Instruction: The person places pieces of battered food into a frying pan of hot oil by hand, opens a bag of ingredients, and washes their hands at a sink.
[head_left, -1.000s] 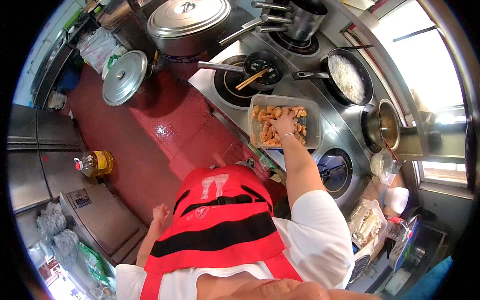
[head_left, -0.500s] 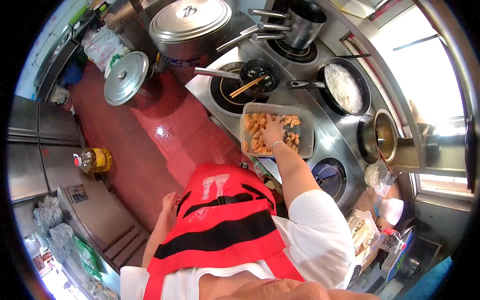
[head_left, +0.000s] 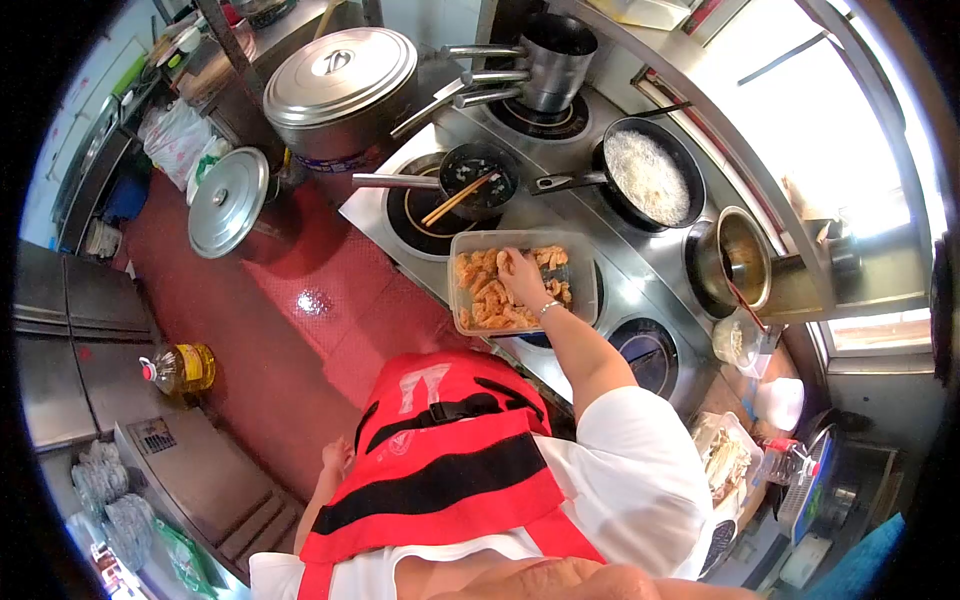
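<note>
Food (head_left: 488,302), in orange-brown pieces, lies in a clear tub (head_left: 583,262) at the front edge of the steel stove (head_left: 630,285). The pieces are packed more thickly in the left half of the tub, and bare bottom shows toward the right.

The right hand (head_left: 522,278) reaches down into the tub, its fingers bent and touching the food; whether they grip a piece I cannot tell. A bracelet (head_left: 550,307) circles the wrist. The left hand (head_left: 338,456) hangs beside the red apron (head_left: 455,385), well apart from the tub, fingers loosely curled; I cannot tell whether anything is in them.

Just behind the tub, a small pot (head_left: 455,165) sits on a burner, with chopsticks (head_left: 460,198) leaning in it across its rim. To its right, a frying pan (head_left: 699,195) holds pale, foamy liquid. A brass-coloured pot (head_left: 760,255) stands near that pan, with a thin stick resting in it. A saucepan (head_left: 553,85) stands on the rear burner. A big lidded pot (head_left: 340,80) stands left of the stove.

At the lower right, a tray (head_left: 752,440) of pale strips sits beside a white tub (head_left: 778,404) on the desk. An oil bottle (head_left: 185,369) stands on the red floor (head_left: 260,350).
</note>
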